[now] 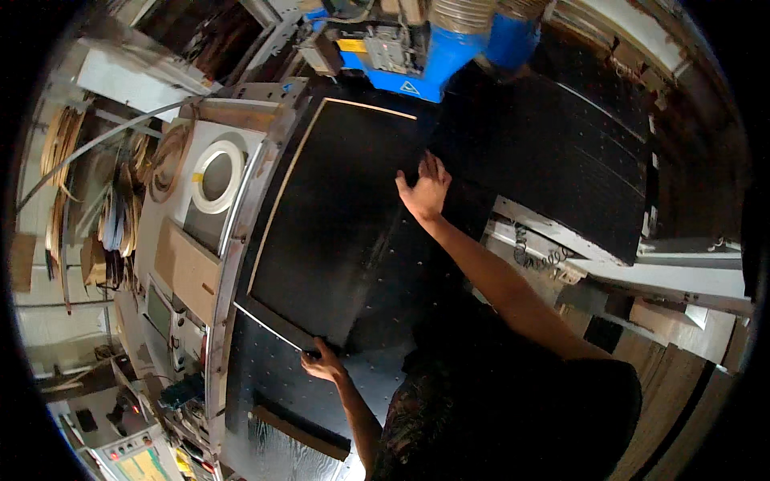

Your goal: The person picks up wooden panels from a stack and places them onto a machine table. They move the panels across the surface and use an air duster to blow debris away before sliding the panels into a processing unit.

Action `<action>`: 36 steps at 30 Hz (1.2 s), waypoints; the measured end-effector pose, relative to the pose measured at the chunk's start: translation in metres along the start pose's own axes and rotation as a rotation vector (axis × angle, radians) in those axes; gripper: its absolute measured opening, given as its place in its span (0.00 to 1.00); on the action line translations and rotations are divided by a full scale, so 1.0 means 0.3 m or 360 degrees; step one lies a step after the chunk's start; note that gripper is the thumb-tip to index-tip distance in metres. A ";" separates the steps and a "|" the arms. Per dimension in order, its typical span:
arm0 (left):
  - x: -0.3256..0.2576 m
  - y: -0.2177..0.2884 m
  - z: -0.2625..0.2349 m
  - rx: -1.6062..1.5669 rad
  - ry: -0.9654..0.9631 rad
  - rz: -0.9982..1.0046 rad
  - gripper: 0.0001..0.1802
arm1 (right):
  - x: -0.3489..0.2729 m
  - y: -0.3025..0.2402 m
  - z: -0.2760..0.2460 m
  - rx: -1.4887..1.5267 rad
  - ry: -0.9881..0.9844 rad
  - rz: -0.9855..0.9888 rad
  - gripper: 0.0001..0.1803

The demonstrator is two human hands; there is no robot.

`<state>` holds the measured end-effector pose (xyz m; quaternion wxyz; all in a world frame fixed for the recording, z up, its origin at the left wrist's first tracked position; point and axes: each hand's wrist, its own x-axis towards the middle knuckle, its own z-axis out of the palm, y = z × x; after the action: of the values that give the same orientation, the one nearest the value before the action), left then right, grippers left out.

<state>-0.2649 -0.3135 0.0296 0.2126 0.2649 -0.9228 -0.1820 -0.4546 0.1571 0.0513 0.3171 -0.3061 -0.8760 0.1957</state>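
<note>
Left hand (323, 366): we have it at the near end of the black panel (325, 204), thumb and fingers close about the corner of that end; we cannot tell whether they are clamped on it.
Right hand (427, 192): we hold it farther out, palm down, thumb and fingers spread apart, over or on the right side of the panel; we cannot tell if it touches.
Black panel: it lies flat on the dotted black bench (277, 370), stretching away from our left hand and to the left of our right hand.
Pale edging (277, 204): we see it along the panel's far and left sides, left of our right hand.
White strip (269, 328): it runs left from our left hand.
Brown strip (301, 434): it lies on the bench, nearer us than the left hand.
White roll (213, 207): it lies flat, well left of our right hand.
Brown board (188, 272): it lies left of and beyond our left hand.
Blue machine (413, 76): it stands beyond our right hand.
</note>
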 end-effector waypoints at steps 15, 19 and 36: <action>0.200 0.038 0.018 0.0145 -0.0242 0.0076 0.44 | 0.056 0.013 0.021 0.0174 -0.0163 -0.0288 0.41; 0.230 -0.088 0.015 0.0191 -0.0132 0.0083 0.42 | 0.081 -0.037 0.045 0.0306 -0.0263 -0.0385 0.43; -0.011 0.053 -0.110 0.0012 -0.0172 0.0676 0.58 | 0.068 -0.021 0.041 0.0111 -0.0095 -0.0262 0.29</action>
<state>-0.2530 -0.3064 0.0637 0.1953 0.0550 -0.9686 -0.1437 -0.4778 0.1641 0.0547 0.3164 -0.2159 -0.8999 0.2084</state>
